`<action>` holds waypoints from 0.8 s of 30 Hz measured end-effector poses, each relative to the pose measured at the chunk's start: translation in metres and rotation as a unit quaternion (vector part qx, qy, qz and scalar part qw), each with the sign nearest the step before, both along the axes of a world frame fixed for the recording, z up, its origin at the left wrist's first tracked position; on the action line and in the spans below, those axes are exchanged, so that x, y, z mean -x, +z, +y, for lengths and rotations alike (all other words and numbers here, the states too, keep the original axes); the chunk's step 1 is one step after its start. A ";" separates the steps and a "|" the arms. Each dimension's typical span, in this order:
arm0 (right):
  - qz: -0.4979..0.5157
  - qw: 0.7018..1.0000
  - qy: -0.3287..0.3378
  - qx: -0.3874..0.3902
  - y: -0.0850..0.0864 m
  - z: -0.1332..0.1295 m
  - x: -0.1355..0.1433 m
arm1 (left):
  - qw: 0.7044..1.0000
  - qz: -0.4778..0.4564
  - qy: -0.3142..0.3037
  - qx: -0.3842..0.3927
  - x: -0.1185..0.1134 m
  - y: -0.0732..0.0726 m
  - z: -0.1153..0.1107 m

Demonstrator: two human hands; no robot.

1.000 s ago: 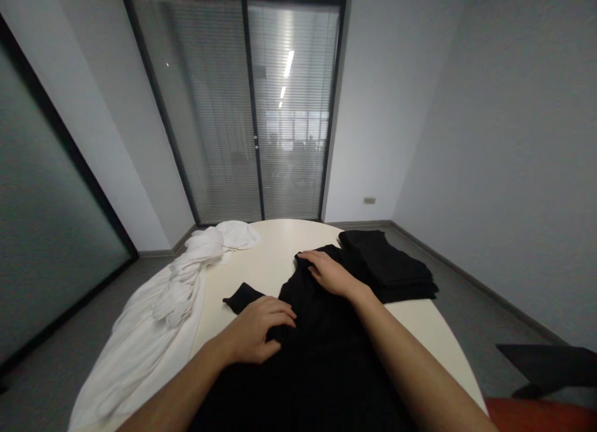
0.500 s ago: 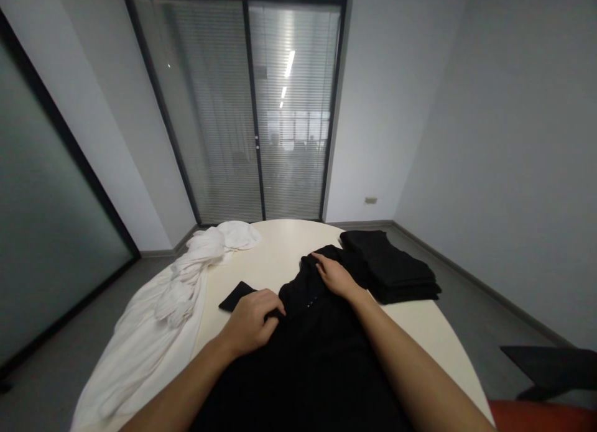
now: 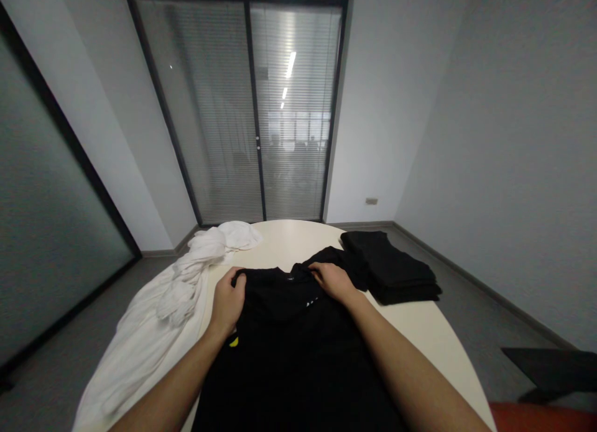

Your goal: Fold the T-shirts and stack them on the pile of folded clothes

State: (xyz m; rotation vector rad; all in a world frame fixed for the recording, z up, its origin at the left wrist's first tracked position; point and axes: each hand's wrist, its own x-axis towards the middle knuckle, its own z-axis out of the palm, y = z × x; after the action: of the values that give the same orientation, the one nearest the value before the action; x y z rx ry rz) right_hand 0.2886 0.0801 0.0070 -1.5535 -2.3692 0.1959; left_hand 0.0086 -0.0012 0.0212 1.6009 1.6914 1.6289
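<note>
A black T-shirt (image 3: 289, 357) is spread out in front of me, its neckline toward the far side of the table. Small white marks show on its chest, and a patch of yellow peeks out beside my left wrist. My left hand (image 3: 228, 298) pinches the shirt's left shoulder between thumb and fingers. At the right shoulder, my right hand (image 3: 332, 280) has its fingers closed on the fabric by the collar. The right sleeve runs beyond that hand, up against a stack of folded black clothes (image 3: 392, 264).
Crumpled white cloth (image 3: 153, 339) covers the left side of the round cream table (image 3: 438, 339). A red seat (image 3: 541, 416) and a dark chair part (image 3: 550, 367) are at the lower right. Behind the table stands a glass door (image 3: 293, 171) with blinds.
My left hand has moved left and away from me, drawing the shirt's left shoulder out flat. My right hand has come slightly nearer and its fingers have closed on the fabric.
</note>
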 end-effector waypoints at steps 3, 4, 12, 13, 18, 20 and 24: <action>0.022 0.999 -0.020 -0.022 -0.002 -0.001 0.001 | 0.999 -0.030 0.010 0.019 0.004 -0.004 0.005; 0.038 0.998 -0.027 -0.034 -0.002 -0.001 0.001 | 0.999 -0.039 0.017 0.023 0.006 -0.005 0.007; 0.207 0.965 -0.043 -0.158 0.002 0.002 -0.005 | 0.997 -0.037 0.071 0.018 0.021 -0.013 0.017; 0.205 0.966 -0.024 -0.156 0.003 0.001 -0.005 | 0.997 -0.032 0.073 0.014 0.022 -0.013 0.018; 0.129 0.989 0.034 -0.061 0.003 -0.003 -0.002 | 0.998 -0.014 0.062 0.001 0.021 -0.012 0.017; 0.108 0.993 0.011 -0.046 0.001 -0.003 -0.001 | 0.998 -0.003 0.065 0.004 0.021 -0.012 0.017; 0.145 0.988 -0.013 -0.050 -0.003 0.000 -0.002 | 0.998 0.015 0.062 0.014 0.022 -0.013 0.017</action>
State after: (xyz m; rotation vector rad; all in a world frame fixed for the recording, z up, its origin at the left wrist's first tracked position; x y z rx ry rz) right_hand 0.2911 0.0803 0.0043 -1.4030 -2.0996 0.2738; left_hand -0.0137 0.0153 0.0079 1.5416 1.8544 1.6381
